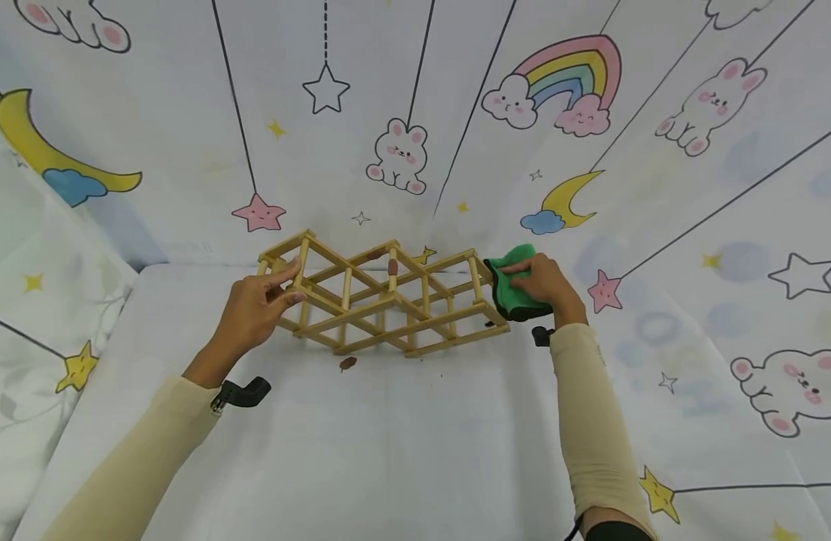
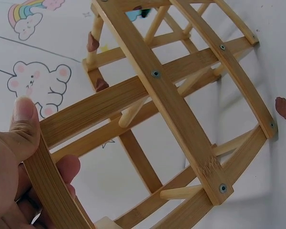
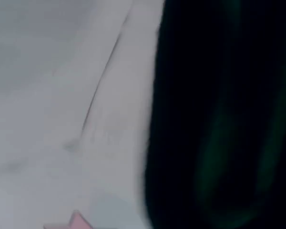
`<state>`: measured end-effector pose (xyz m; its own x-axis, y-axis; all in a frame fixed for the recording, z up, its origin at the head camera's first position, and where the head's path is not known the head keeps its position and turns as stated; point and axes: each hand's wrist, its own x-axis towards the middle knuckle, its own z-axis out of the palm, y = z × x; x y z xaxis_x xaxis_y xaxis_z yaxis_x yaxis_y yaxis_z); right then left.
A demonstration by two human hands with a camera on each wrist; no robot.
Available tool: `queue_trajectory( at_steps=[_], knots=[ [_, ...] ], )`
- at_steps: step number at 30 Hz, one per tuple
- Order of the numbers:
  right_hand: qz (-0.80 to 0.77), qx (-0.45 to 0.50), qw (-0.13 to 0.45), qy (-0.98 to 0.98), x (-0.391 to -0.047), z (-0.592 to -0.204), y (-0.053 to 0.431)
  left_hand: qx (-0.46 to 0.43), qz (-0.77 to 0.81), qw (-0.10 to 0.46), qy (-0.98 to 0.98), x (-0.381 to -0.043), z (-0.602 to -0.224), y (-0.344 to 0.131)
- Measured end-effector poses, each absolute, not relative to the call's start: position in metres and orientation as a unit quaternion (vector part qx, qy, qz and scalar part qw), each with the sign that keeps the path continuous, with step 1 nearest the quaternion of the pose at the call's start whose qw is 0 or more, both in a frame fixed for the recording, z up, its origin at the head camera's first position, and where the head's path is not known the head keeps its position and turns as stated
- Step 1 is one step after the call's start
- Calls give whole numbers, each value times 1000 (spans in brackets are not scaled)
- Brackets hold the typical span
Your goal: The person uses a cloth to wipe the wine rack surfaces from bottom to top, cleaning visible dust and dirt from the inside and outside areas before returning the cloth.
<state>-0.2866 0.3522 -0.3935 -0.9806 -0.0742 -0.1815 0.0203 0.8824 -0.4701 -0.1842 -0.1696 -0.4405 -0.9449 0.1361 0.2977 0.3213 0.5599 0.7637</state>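
A folding lattice rack of wooden slats and dowels (image 1: pixel 395 298) stands stretched out at the back of the white surface. My left hand (image 1: pixel 256 304) grips its left end; in the left wrist view, the thumb (image 2: pixel 25 121) lies on one side of an end slat with fingers around the other. At the opposite end, my right hand (image 1: pixel 547 282) holds a bunched green cloth with a dark border (image 1: pixel 513 293) against the rack. That cloth fills the right wrist view's right half as a dark blur (image 3: pixel 219 143). Reddish-brown patches (image 2: pixel 92 42) mark some dowels and slats.
A brown leaf-like piece (image 1: pixel 348 364) lies on the white tabletop (image 1: pixel 388 436) just in front of the rack. Behind rises a white sheet printed with bunnies, stars and a rainbow (image 1: pixel 571 75). Black wrist cameras (image 1: pixel 243 392) are strapped near both hands.
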Motion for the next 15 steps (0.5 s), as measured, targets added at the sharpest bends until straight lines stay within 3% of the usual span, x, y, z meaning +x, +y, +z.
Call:
queue_trajectory(
  at_steps=[3, 7, 10, 13, 15],
  knots=[
    [-211, 2, 79, 974, -280, -381, 353, -130, -450, 103, -877, -184, -442, -170],
    [-419, -9, 33, 907, -265, -353, 331, -127, -452, 101, -877, -184, -440, -170],
    [-533, -29, 51, 844, -262, -344, 314, -124, -453, 99, -877, -183, -438, -171],
    [-469, -55, 100, 876, -266, -346, 302, -121, -456, 97, -877, -183, -438, -171],
    [-379, -70, 101, 917, -269, -349, 300, -121, -457, 96, -876, -183, -438, -171]
  ],
)
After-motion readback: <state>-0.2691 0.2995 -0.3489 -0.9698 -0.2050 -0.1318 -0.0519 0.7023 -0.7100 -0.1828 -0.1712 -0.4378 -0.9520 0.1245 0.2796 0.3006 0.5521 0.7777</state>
